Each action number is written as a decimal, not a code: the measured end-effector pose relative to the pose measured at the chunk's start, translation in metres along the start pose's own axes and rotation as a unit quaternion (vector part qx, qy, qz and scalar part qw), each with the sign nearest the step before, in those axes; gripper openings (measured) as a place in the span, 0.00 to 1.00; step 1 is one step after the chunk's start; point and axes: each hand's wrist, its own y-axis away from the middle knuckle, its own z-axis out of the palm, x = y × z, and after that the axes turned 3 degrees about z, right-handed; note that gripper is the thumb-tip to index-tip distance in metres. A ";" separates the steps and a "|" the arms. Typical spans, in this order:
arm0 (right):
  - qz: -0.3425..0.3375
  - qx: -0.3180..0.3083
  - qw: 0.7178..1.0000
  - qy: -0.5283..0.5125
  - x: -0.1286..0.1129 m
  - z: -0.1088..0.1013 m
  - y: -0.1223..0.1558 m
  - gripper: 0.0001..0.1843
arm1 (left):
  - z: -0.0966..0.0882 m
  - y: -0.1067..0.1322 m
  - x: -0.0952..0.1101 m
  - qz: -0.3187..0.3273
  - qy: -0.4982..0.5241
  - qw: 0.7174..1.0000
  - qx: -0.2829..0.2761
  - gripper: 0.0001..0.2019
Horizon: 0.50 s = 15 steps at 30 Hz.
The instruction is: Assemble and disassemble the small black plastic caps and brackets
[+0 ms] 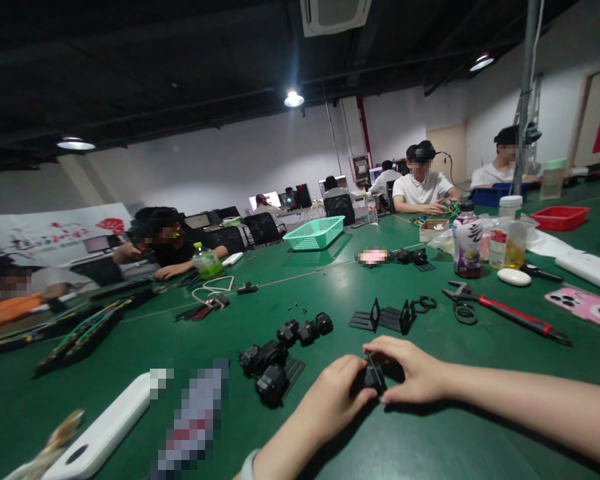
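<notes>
My left hand (333, 393) and my right hand (410, 370) meet low on the green table (430, 440), both closed around one small black plastic part (375, 379). The part shows only between the thumbs; the rest is hidden by my fingers. Just left of my hands lie several more black parts (273, 367) in a loose cluster. A flat black bracket piece (385, 317) stands a little beyond my right hand.
A red-handled adjustable wrench (505, 313) and black rings (464, 312) lie to the right, near a pink phone (583, 305) and a purple bottle (467, 248). A white power bank (105, 430) lies at lower left. A green basket (316, 233) sits farther back. Other people work around the table.
</notes>
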 end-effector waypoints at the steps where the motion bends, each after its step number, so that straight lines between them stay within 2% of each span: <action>1: 0.000 -0.001 1.000 0.001 0.000 0.000 0.001 0.41 | 0.001 0.000 0.001 0.004 -0.005 1.000 -0.001 0.10; 9: 0.022 -0.019 1.000 0.006 0.002 0.001 0.008 0.37 | 0.007 0.004 0.005 0.009 -0.053 0.999 -0.004 0.10; 15: 0.023 -0.018 0.999 0.013 0.002 0.002 0.009 0.36 | 0.008 0.003 0.005 0.050 -0.085 0.995 -0.013 0.10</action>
